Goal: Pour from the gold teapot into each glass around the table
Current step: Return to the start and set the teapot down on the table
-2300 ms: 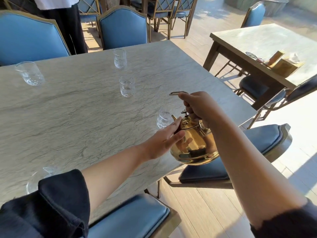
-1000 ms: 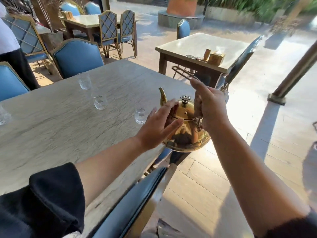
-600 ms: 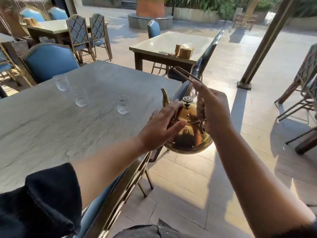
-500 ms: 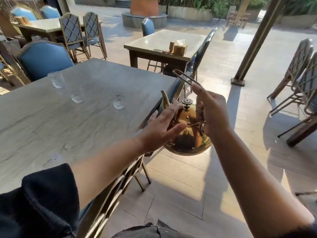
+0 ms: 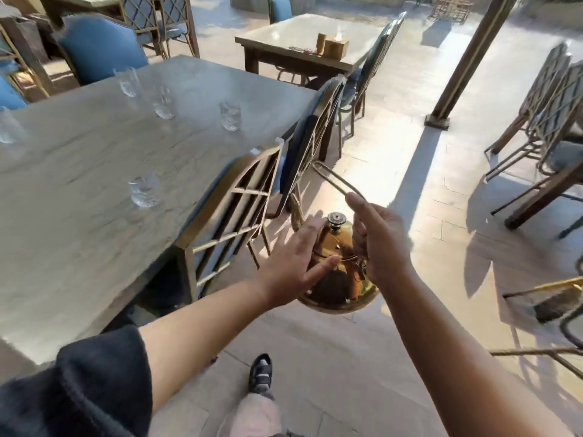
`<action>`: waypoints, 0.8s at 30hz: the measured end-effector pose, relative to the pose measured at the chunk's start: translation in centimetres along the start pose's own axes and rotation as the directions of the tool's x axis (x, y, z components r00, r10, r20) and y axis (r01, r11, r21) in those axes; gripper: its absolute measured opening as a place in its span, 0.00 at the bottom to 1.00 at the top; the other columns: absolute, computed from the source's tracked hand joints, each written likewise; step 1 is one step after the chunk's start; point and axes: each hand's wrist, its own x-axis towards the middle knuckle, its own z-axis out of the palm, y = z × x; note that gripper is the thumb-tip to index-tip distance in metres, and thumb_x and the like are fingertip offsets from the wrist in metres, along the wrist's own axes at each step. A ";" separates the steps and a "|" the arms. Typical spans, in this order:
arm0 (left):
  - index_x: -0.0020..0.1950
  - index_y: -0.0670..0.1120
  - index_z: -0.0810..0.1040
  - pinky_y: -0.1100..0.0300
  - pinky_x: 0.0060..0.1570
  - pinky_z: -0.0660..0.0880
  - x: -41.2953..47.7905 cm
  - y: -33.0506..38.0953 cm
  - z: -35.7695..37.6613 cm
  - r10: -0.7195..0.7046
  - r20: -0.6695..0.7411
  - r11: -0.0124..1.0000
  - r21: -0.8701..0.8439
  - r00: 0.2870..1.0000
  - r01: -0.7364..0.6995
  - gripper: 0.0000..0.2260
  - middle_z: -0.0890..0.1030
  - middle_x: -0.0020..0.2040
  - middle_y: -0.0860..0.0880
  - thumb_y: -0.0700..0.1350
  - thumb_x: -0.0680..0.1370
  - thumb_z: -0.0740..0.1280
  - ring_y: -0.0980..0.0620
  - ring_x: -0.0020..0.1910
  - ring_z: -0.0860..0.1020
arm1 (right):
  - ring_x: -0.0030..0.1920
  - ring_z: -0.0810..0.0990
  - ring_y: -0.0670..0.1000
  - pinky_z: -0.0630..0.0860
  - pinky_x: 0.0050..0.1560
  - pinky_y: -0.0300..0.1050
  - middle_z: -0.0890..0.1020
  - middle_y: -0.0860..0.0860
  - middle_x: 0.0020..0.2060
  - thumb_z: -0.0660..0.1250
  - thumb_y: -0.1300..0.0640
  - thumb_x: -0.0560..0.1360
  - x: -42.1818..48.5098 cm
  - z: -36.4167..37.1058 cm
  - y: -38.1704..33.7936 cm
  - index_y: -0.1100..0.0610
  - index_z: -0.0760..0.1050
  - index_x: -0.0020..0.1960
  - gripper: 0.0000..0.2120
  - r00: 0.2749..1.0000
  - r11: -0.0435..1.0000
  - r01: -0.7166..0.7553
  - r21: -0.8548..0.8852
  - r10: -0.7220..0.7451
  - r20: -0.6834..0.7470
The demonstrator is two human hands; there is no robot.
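Counter (image 5: 79,184): pale veined stone top, filling the left half of the view, lit by sun.
Glasses on counter: one at the far left edge (image 5: 8,127); two near the far end (image 5: 127,82) (image 5: 162,104), one toward the right edge (image 5: 230,116), one nearer the camera (image 5: 145,190); all upright, well apart.
Blue chairs (image 5: 101,48): padded backs at the counter's far side.
Lattice-back chairs (image 5: 233,209): gold frames, pushed in along the counter's right edge.
Left hand (image 5: 293,263): fingers spread flat, laid against the side of the pot, gripping nothing.
Gold teapot (image 5: 342,272): off the counter, held in the air over the floor beside the nearest lattice chair; spout toward the chair, knobbed lid on.
Right hand (image 5: 378,238): closed around the teapot's wire handle, carrying it.
Second table (image 5: 284,36): behind, bearing small wooden boxes.
Floor (image 5: 426,216): pale paving, long shadows, a shoe below.
Post (image 5: 467,58): slanting dark column at right, more chairs beyond.
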 end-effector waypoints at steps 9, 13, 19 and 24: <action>0.75 0.52 0.50 0.43 0.72 0.49 -11.4 -0.9 -1.6 -0.067 -0.074 0.995 -0.075 0.995 0.062 0.29 0.55 0.77 0.52 0.60 0.77 0.53 0.57 0.73 0.51 | 0.18 0.61 0.44 0.62 0.22 0.36 0.65 0.45 0.17 0.66 0.50 0.72 -9.4 5.6 0.9 0.51 0.67 0.23 0.20 0.994 1.000 -0.002 -0.007 0.003 0.106; 0.75 0.52 0.51 0.44 0.73 0.45 -15.5 -2.6 -3.9 -0.075 -0.105 0.994 -0.087 0.992 0.066 0.29 0.55 0.76 0.52 0.61 0.77 0.52 0.59 0.73 0.51 | 0.18 0.61 0.44 0.62 0.22 0.36 0.65 0.45 0.17 0.66 0.50 0.72 -12.3 10.1 0.7 0.52 0.67 0.23 0.20 0.992 0.999 0.031 -0.013 -0.029 0.126; 0.75 0.51 0.53 0.47 0.72 0.43 -20.8 -6.2 -9.3 -0.066 -0.115 0.995 -0.082 0.991 0.057 0.27 0.58 0.76 0.52 0.59 0.78 0.53 0.55 0.74 0.54 | 0.18 0.60 0.45 0.61 0.22 0.37 0.65 0.46 0.18 0.66 0.54 0.76 -15.1 17.7 0.6 0.55 0.66 0.25 0.22 0.992 0.999 0.036 -0.002 -0.036 0.120; 0.75 0.50 0.54 0.41 0.71 0.52 -24.4 -10.1 -13.4 -0.085 -0.168 0.996 -0.036 0.982 0.080 0.30 0.60 0.75 0.50 0.62 0.76 0.51 0.53 0.73 0.57 | 0.18 0.60 0.45 0.60 0.21 0.37 0.65 0.46 0.18 0.65 0.55 0.76 -16.0 24.0 1.3 0.55 0.68 0.27 0.20 0.987 0.998 0.014 0.062 -0.023 0.158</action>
